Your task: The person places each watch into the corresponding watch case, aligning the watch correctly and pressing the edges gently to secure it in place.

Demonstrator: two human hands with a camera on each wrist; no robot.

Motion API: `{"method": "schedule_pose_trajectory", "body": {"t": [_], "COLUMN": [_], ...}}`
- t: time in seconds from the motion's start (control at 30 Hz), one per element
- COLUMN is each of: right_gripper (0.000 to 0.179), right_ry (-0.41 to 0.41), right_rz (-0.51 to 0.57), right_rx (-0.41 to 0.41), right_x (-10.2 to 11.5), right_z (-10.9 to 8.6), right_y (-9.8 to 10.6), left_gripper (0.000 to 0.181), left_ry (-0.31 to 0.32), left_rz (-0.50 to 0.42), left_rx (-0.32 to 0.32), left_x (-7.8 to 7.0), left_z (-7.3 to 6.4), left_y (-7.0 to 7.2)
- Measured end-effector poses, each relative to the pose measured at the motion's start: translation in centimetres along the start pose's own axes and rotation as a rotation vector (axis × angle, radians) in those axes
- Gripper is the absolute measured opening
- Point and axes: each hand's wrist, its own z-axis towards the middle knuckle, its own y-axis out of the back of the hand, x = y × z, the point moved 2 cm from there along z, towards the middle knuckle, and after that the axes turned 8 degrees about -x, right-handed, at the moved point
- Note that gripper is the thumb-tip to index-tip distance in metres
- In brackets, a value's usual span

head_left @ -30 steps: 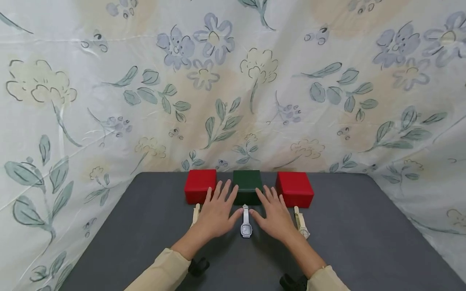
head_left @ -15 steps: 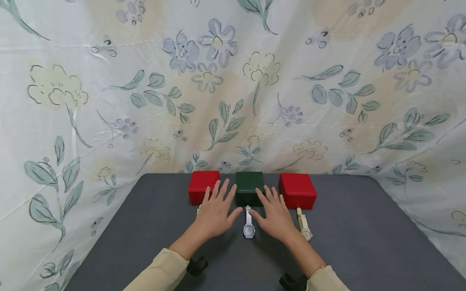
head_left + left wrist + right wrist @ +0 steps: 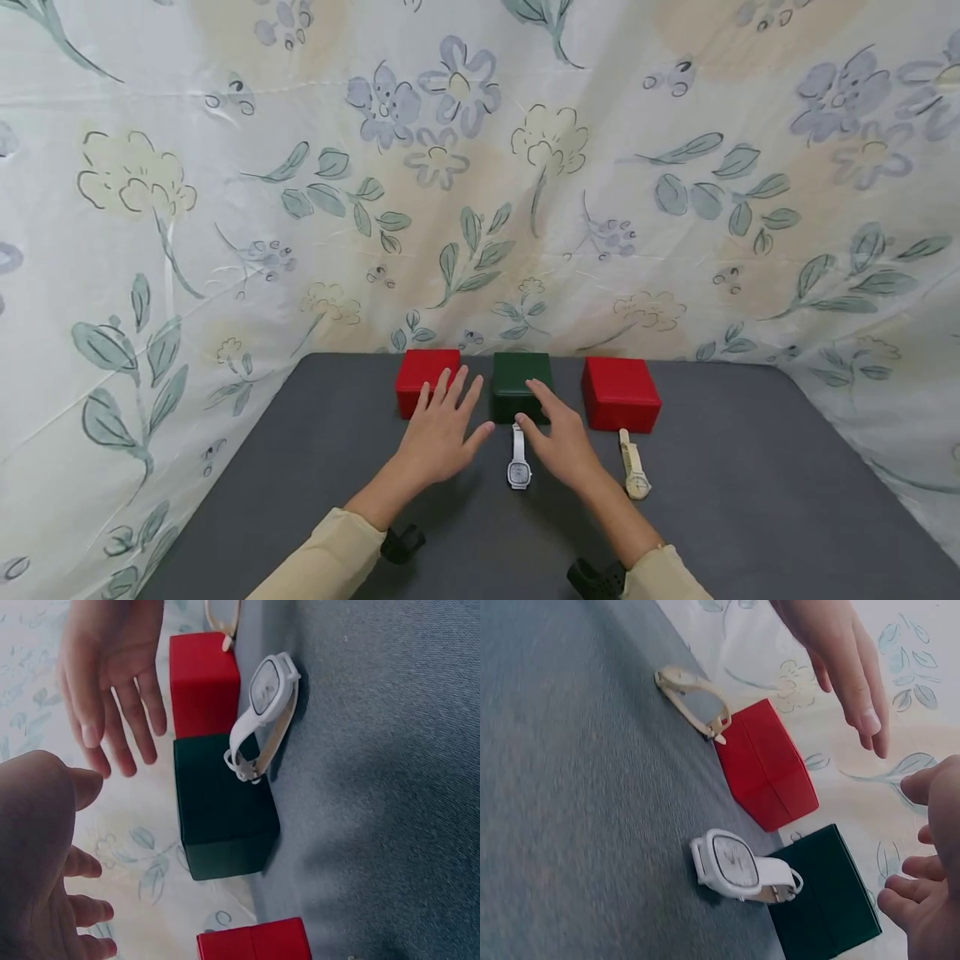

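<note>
1. Left hand point(image 3: 438, 440) spread wide, right hand point(image 3: 564, 443) relaxed — both empty
2. White square-faced wristwatch point(image 3: 518, 474) sits between them, nearer than the dark-green block-shaped box point(image 3: 517, 367)
3. Risk — a low right-hand sweep could topple it

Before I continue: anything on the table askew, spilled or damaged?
Nothing stands out. Left red box, green box and right red box sit in a row on the table, with the left cream watch, white watch and right cream watch in front of them in the same order. No spill or damage shows.
</note>
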Motion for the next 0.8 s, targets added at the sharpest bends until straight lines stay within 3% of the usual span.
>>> {"method": "schedule_pose_trajectory", "body": {"t": [0.13, 0.47, 0.8], "right_gripper": [0.057, 0.054, 0.053], "right_ry": [0.005, -0.122, -0.196], "right_rz": [0.095, 0.27, 0.33], "right_rx": [-0.013, 0.008, 0.025], "right_x": [0.2, 0.6, 0.9], "right_z": [0.1, -0.2, 0.2], "right_y": [-0.4, -1.8, -3.3], "left_gripper": [0.075, 0.073, 0.069], "left_ry": [0.018, 0.087, 0.141], "left_rz": [-0.013, -0.095, -0.126], "left_rx": [-0.025, -0.128, -0.196], "left_x": [0.2, 1.2, 3.2], "left_z": [-0.1, -0.9, -0.9], "left_y": [0.1, -0.5, -1.5]}}
